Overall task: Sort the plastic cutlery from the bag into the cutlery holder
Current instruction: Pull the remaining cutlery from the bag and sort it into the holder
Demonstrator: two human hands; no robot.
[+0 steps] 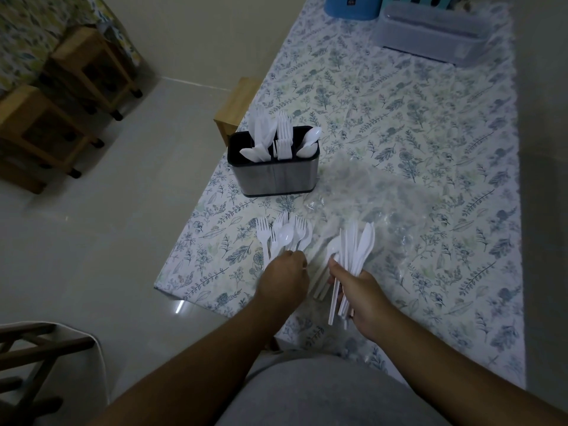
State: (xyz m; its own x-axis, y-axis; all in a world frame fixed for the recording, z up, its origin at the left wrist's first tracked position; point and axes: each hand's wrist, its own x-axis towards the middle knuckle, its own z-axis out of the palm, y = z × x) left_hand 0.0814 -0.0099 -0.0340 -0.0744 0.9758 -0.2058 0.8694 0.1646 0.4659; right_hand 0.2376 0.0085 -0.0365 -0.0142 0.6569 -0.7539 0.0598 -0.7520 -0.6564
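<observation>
White plastic knives (pixel 358 256), long axes pointing toward the black-rimmed steel cutlery holder (pixel 274 159) ahead-left, sit bundled in the right hand (pixel 356 292); nearer left hand (pixel 284 279) pinches loose forks and spoons (pixel 284 235).

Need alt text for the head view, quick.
Both hands hold white plastic cutlery over a floral tablecloth: left hand forks and spoons, right hand mostly knives. Behind stands the partly filled cutlery holder, beside a clear bag.
</observation>
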